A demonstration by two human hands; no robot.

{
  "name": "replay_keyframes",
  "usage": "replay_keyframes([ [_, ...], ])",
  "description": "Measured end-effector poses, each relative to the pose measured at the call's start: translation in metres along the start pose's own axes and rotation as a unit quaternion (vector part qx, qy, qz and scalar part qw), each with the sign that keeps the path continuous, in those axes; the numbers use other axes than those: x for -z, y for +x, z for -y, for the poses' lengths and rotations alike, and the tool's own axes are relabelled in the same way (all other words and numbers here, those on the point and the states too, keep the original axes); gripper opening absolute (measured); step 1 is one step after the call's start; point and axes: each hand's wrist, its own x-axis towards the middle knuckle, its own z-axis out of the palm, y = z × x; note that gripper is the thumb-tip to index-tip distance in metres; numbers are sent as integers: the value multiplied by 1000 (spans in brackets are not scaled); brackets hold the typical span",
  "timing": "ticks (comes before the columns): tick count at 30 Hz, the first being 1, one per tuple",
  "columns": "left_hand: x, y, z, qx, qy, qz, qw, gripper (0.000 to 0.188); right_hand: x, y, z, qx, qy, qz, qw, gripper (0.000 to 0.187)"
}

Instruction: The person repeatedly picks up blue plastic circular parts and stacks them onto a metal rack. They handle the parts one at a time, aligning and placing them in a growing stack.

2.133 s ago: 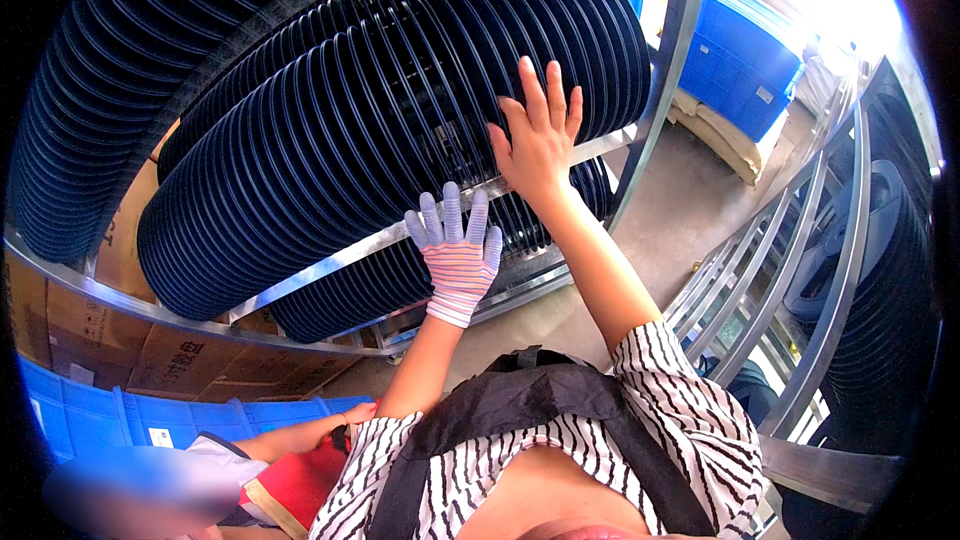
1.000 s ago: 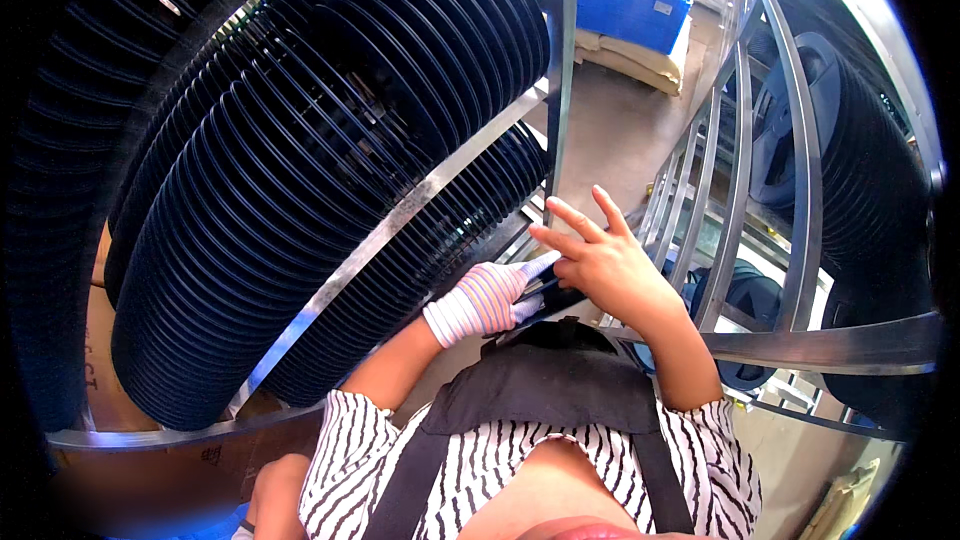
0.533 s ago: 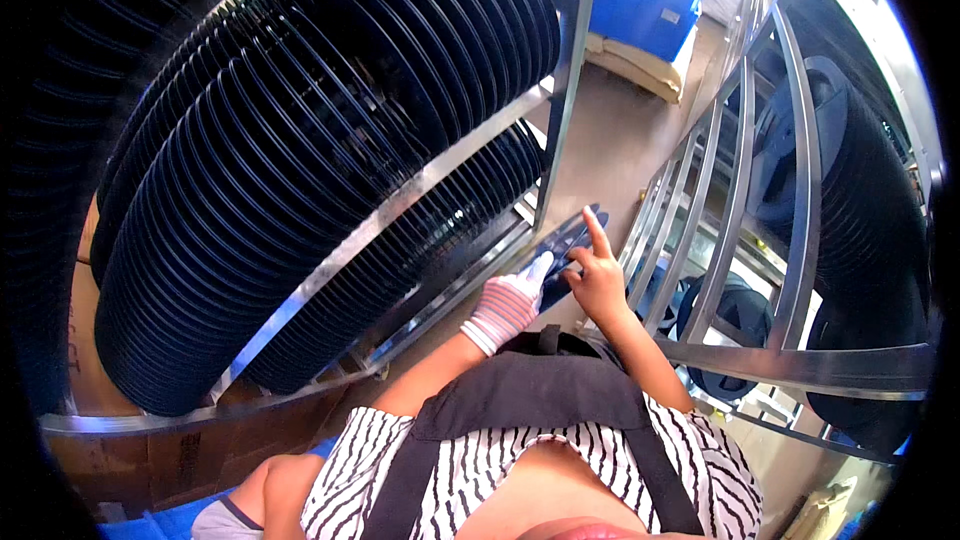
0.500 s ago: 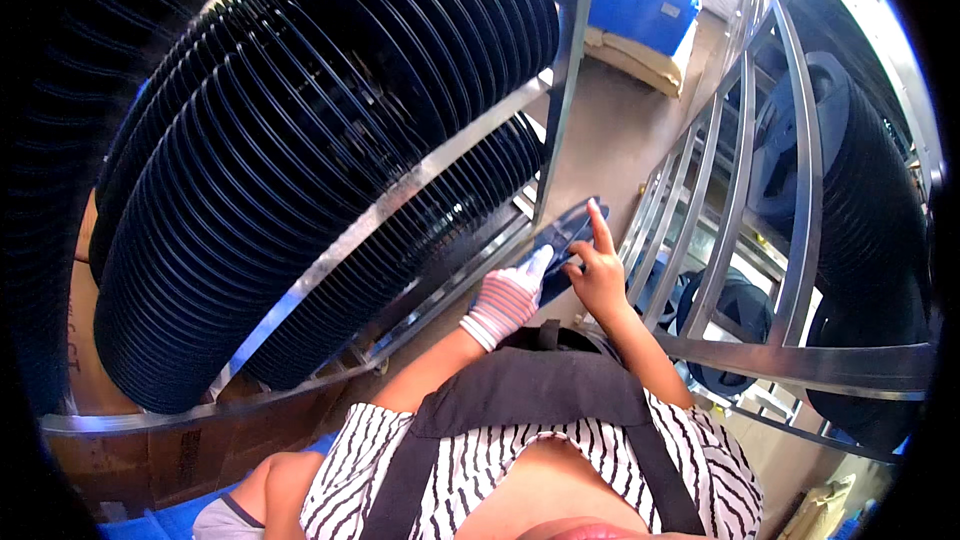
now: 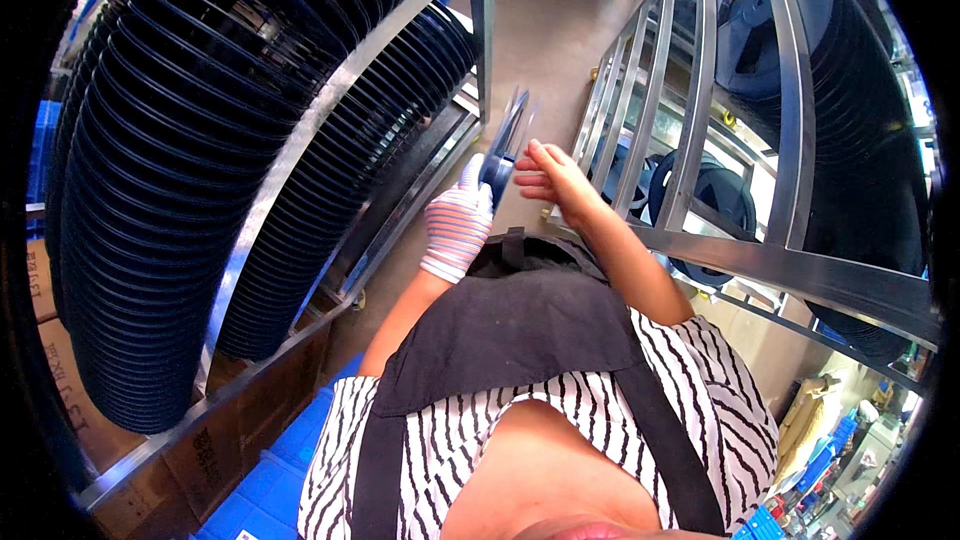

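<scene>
A dark plastic reel (image 5: 499, 169) stands nearly edge-on in front of my chest, its thin flanges and blue hub showing. My left hand (image 5: 459, 227), in a white glove with coloured stripes, grips the reel's left side. Bare and just to the right of the reel, my right hand (image 5: 560, 180) has its fingers stretched out and holds nothing. Whether its fingertips touch the reel's rim I cannot tell.
On my left, a metal rack (image 5: 340, 80) carries long rows of black reels (image 5: 160, 230). A barred metal rack (image 5: 705, 90) with more dark reels (image 5: 770, 25) stands at right. Cardboard boxes (image 5: 245, 430) and blue crates (image 5: 265, 500) sit at lower left.
The reel has turned from tilted to nearly edge-on. My right hand has let go of its rim and opened beside it. Both hands have shifted left as the view moved.
</scene>
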Motion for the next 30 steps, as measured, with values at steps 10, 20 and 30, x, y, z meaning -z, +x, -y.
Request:
replay_keyframes([
  [10,-17,-37,0,-226,97,34,969,52,6,35,1,-157,319,-80,931,44],
  [20,28,-39,40,-201,-119,140,962,54,11,32,-5,-94,383,-18,919,24],
  [30,202,101,23,-166,366,-285,870,40,-9,-70,45,263,49,-41,963,26],
])
